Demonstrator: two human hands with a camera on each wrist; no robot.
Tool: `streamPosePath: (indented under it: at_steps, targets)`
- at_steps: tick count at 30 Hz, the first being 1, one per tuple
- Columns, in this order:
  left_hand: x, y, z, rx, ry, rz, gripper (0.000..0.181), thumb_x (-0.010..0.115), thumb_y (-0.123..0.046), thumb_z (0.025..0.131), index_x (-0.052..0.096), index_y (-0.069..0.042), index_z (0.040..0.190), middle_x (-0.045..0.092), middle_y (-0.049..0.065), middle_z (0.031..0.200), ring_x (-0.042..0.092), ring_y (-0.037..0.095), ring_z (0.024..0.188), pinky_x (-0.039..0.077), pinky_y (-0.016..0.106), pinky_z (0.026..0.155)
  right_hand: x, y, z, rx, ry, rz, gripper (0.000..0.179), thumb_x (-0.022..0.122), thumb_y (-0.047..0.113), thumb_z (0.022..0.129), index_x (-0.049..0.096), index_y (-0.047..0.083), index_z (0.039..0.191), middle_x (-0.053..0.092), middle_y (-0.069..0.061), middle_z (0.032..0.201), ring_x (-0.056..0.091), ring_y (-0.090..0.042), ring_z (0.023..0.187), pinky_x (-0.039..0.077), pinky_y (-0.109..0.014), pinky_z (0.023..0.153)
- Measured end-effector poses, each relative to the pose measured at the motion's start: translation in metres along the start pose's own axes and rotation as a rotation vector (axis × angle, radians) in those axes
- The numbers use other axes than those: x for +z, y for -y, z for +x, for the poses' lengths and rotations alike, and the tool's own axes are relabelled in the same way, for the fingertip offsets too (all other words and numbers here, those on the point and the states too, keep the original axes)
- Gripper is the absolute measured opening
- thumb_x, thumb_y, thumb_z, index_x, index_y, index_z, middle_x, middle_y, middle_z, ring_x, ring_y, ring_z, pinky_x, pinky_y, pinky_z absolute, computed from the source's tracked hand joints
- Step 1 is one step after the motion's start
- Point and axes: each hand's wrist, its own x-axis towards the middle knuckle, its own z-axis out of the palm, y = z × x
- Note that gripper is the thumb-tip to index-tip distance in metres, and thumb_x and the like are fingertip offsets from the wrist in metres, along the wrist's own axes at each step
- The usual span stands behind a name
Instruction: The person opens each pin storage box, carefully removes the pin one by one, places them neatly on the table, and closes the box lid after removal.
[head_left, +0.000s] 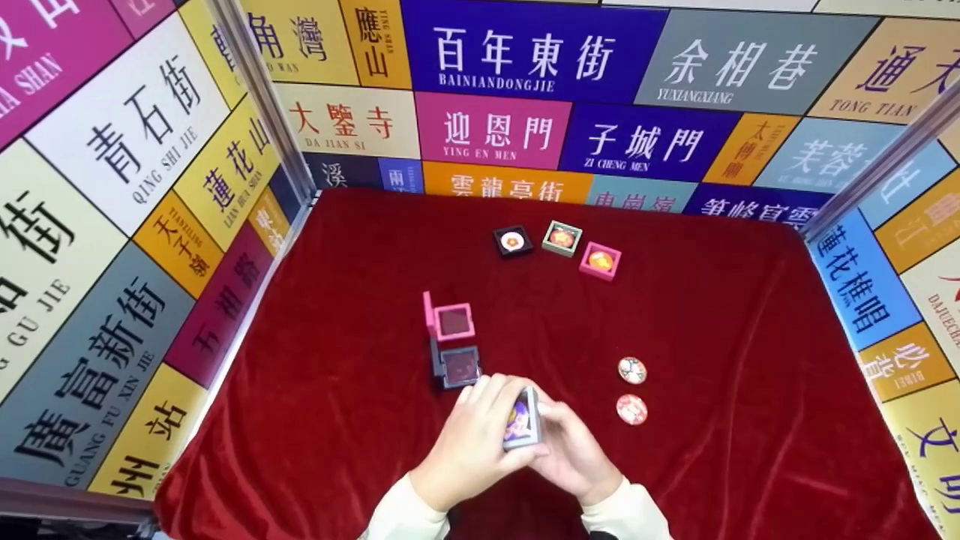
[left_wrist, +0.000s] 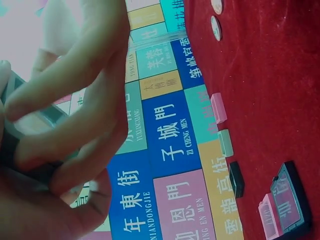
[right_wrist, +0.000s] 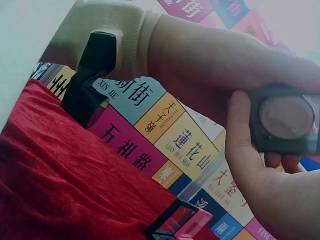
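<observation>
Both hands are raised over the near middle of the cloth, gripping one small grey square box (head_left: 532,420). A purple patterned round badge (head_left: 517,421) shows inside its frame. My left hand (head_left: 472,442) curls round the box from the left, fingers over its far edge. From the right, my right hand (head_left: 574,450) holds the opposite side. In the right wrist view, the box's face carries a plain round disc (right_wrist: 286,117), with the right thumb along its edge. Just beyond the left hand stand a dark box (head_left: 460,367) and a pink box (head_left: 454,321), lids raised.
Two loose round badges, one whitish (head_left: 632,370) and one red (head_left: 631,409), lie to the right. Farther back sit a black box (head_left: 513,241), a green box (head_left: 562,238) and another pink box (head_left: 600,261), each holding a badge. Sign-covered panels (head_left: 495,131) surround the red cloth (head_left: 720,322).
</observation>
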Motion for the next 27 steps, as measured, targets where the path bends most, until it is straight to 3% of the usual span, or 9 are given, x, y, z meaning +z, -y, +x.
streamPosePath:
  at_steps: [4, 12, 18, 24, 27]
  targets:
    - [0.004, 0.003, 0.0, -0.001, -0.043, 0.042, 0.078, 0.075, -0.068, 0.092, 0.059, -0.008, 0.14, 0.06, 0.001, 0.126, 0.053, 0.018, 0.105, 0.047, 0.038, 0.088, 0.008, -0.004, 0.0, -0.007, -0.051, -0.008, 0.045, 0.033, 0.031, 0.12, 0.047, 0.022, 0.162, 0.057, -0.006, 0.153, 0.056, -0.02, 0.135, 0.044, -0.038, 0.116]
    - [0.008, 0.003, 0.003, -0.013, -0.124, 0.143, 0.086, 0.072, -0.071, 0.091, 0.059, -0.004, 0.144, 0.062, 0.005, 0.122, 0.055, 0.021, 0.102, 0.047, 0.037, 0.082, 0.02, -0.01, 0.009, -0.1, -0.077, -0.02, 0.053, 0.021, 0.029, 0.121, 0.029, 0.02, 0.173, 0.039, -0.006, 0.17, 0.038, -0.021, 0.154, 0.028, -0.041, 0.127]
    - [0.01, -0.001, 0.004, -0.011, -0.17, 0.151, 0.086, 0.071, -0.072, 0.092, 0.06, -0.003, 0.143, 0.061, 0.005, 0.121, 0.054, 0.021, 0.101, 0.045, 0.036, 0.078, 0.023, -0.013, 0.009, -0.153, -0.091, -0.014, 0.052, 0.019, 0.026, 0.121, 0.029, 0.022, 0.172, 0.042, -0.006, 0.165, 0.042, -0.022, 0.151, 0.032, -0.04, 0.125]
    - [0.013, -0.003, 0.011, -0.067, -0.131, 0.102, 0.082, 0.072, -0.068, 0.094, 0.058, -0.005, 0.145, 0.062, 0.005, 0.128, 0.053, 0.021, 0.106, 0.044, 0.037, 0.083, 0.026, -0.014, 0.011, -0.12, -0.299, -0.004, 0.045, 0.038, 0.042, 0.118, 0.055, 0.022, 0.154, 0.059, -0.002, 0.148, 0.056, -0.018, 0.136, 0.041, -0.035, 0.117]
    - [0.015, -0.005, 0.012, -0.104, -0.098, 0.077, 0.078, 0.071, -0.065, 0.097, 0.057, -0.007, 0.147, 0.062, 0.004, 0.134, 0.054, 0.022, 0.113, 0.043, 0.039, 0.088, 0.026, -0.015, 0.012, -0.119, -0.381, -0.019, 0.045, 0.039, 0.046, 0.118, 0.061, 0.02, 0.147, 0.063, -0.002, 0.143, 0.059, -0.017, 0.13, 0.044, -0.034, 0.114]
